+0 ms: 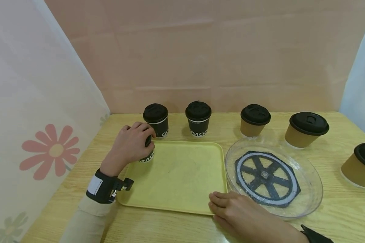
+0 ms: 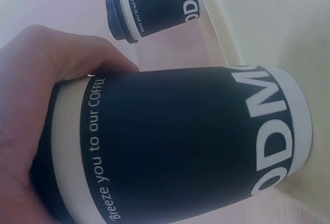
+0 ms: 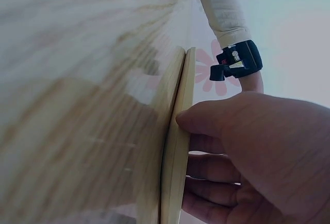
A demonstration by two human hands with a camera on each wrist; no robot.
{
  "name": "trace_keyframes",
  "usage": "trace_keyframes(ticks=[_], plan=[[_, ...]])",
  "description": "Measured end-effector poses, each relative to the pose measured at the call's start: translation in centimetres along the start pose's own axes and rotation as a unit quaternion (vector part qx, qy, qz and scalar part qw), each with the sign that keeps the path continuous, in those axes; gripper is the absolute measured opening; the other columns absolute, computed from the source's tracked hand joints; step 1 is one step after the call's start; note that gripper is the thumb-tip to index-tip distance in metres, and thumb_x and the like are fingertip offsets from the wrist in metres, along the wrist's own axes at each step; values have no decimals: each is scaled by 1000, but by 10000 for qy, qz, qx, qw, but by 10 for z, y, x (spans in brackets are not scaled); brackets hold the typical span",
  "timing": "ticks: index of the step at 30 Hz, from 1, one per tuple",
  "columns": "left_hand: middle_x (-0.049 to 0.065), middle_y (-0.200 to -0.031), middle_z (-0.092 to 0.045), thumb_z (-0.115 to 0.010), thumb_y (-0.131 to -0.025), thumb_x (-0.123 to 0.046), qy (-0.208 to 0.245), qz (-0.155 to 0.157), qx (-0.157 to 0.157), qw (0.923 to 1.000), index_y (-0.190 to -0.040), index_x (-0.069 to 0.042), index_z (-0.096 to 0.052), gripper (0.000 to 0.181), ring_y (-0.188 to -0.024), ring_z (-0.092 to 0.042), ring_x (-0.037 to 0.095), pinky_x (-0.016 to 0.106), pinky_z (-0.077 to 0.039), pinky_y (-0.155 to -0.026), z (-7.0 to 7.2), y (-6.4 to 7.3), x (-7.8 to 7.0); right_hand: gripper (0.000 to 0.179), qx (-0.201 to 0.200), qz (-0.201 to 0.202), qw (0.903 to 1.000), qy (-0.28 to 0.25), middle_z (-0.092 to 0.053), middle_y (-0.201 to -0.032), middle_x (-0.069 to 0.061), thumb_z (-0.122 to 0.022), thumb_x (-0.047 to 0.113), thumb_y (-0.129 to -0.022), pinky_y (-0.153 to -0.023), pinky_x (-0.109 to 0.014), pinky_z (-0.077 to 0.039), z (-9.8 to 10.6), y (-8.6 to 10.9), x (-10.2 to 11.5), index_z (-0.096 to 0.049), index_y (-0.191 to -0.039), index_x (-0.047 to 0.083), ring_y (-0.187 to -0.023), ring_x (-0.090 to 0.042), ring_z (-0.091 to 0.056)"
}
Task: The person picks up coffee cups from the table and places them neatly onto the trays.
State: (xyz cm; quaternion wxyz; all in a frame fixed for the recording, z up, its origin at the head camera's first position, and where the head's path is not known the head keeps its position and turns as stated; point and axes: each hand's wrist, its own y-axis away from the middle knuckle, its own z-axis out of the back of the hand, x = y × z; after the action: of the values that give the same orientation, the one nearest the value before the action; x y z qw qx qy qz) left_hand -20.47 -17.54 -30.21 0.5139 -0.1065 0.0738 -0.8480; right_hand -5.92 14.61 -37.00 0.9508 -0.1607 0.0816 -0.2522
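With the yellow tray [image 1: 182, 172], lying flat on the wooden table [image 1: 158, 226]: could skid or tilt if pressed too hard at one corner; held there, at the near right, by the right hand [image 1: 240, 211], with thumb against the outer rim and fingers over it; could then bump the clear round dish [image 1: 311, 189] just beside, perhaps touching, impossible to tell. With the tan cups [image 1: 301, 135], standing behind and to the right of the dish: could topple if nudged by a shifted dish. With the black cup [image 2: 180, 141] in the left hand [image 1: 134, 141], at the tray's far left corner, base close to the surface, contact impossible to confirm: could drop out of its lid [image 2: 45, 167], being gripped from above at that end with curled fingers; could tip if let go on the raised rim; could knock the standing black cup [image 1: 159, 127] just behind, given so little room between.

Counted, again from large to small: one table; one tray; one dish; one dark spoked wheel shape [image 1: 264, 174], in or under the dish, hard to say which; two hands, both occupied; three tan cups; three black cups, two behind the tray and one in the left hand; six lids, all black.
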Motion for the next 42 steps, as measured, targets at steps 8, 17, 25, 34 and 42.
trace_keyframes(ticks=[8,17,25,34,42], plan=[[5,-124,-64,-58,-91,-30,18,-117,-652,9978,-91,-19,-72,18,-121,-52,29,56,-38,-101,-6,-3,4,26,407,-230,9984,-314,-72,-115,-2,-64,24,-94,-80,-31,-60,2,1,0,-72,-116,13,-107,-15,-69],[5,-102,-72,-61,-91,-30,-68,-126,-1159,9932,-83,-18,-72,19,-103,-60,27,54,-42,-93,-11,-4,3,24,229,-265,9990,-262,-73,-114,-1,-65,24,-93,-82,-32,-59,2,0,2,-72,-113,13,-107,-14,-69],[4,-99,-73,-62,-91,-34,-118,-165,-1223,9923,-85,-17,-73,21,-102,-62,26,54,-43,-92,-12,-5,4,24,212,-291,9991,-238,-73,-114,-2,-65,25,-94,-82,-32,-59,1,1,2,-73,-113,13,-107,-15,-68],[3,-94,-73,-60,-93,-45,-148,-263,-1306,9910,-85,-18,-72,31,-101,-64,25,54,-46,-90,-12,-5,4,27,623,-499,9955,-519,-71,-118,-2,-59,27,-97,-82,-34,-59,5,1,2,-71,-118,15,-109,-15,-68],[3,-93,-74,-63,-92,-41,-201,-251,-1350,9903,-86,-16,-74,27,-100,-64,25,53,-45,-88,-12,-5,3,31,1146,-492,9899,-680,-68,-124,-1,-57,28,-99,-85,-34,-59,10,-1,1,-67,-125,15,-113,-15,-66]])
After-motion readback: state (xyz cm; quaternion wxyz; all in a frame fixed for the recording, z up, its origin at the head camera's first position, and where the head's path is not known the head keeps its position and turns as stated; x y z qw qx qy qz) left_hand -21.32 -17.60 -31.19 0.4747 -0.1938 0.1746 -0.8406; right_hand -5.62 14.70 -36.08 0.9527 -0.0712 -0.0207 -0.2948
